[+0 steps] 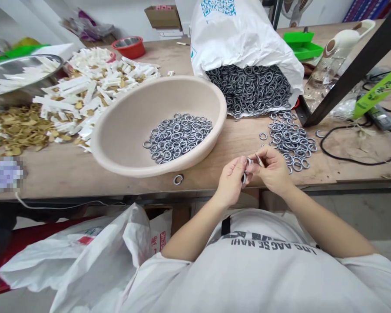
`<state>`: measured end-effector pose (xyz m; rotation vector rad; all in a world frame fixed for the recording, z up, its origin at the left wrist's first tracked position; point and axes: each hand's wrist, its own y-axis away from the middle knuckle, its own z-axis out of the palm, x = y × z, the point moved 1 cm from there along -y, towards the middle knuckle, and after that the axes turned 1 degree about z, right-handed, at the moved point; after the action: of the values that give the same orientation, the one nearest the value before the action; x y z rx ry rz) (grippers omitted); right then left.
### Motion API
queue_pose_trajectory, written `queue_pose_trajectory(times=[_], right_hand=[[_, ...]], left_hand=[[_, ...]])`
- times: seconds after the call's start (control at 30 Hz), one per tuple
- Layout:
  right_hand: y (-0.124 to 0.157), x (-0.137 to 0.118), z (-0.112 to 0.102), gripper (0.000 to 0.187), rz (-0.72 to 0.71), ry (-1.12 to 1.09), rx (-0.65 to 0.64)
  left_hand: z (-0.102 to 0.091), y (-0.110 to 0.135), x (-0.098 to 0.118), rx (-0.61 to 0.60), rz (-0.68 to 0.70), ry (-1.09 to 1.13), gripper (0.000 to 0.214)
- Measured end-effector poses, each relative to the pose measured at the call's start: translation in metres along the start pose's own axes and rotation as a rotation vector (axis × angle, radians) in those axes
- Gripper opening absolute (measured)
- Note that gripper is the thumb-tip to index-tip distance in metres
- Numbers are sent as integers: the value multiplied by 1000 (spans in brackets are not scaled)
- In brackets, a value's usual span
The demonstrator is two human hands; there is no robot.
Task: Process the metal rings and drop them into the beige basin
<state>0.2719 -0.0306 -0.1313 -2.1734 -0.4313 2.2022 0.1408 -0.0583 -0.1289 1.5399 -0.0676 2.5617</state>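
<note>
Close to the table's front edge, my left hand (pixel 231 180) pinches grey rings (pixel 244 178) between thumb and fingers. My right hand (pixel 274 170) touches the same spot with its fingertips and grips a small, thin pointed tool (pixel 260 161), perhaps a blade; its exact kind is hard to make out. A pile of loose grey rings (pixel 293 141) lies just beyond my right hand. To the left of my hands stands a large beige basin (pixel 117 126) with many similar rings (pixel 179 137) in it. One single ring (pixel 178 179) rests on the table before the basin.
A white sack (pixel 237 39) lies on its side, its mouth full of rings. White strips (pixel 84 84) and brown pieces (pixel 19 128) are heaped at the left beside a metal bowl (pixel 16 93). A dark metal post (pixel 355 65) and a black cable (pixel 326 150) are at the right.
</note>
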Motion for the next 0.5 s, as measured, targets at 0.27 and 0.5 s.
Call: queue_pose_trajectory(times=[0.27, 0.5], right_hand=[[9, -35, -11, 41, -237, 666, -173], [17, -40, -5, 37, -366, 957, -184]], left_hand=[[0, -3, 5, 13, -75, 145, 49], [4, -3, 4, 71, -103, 166, 48]])
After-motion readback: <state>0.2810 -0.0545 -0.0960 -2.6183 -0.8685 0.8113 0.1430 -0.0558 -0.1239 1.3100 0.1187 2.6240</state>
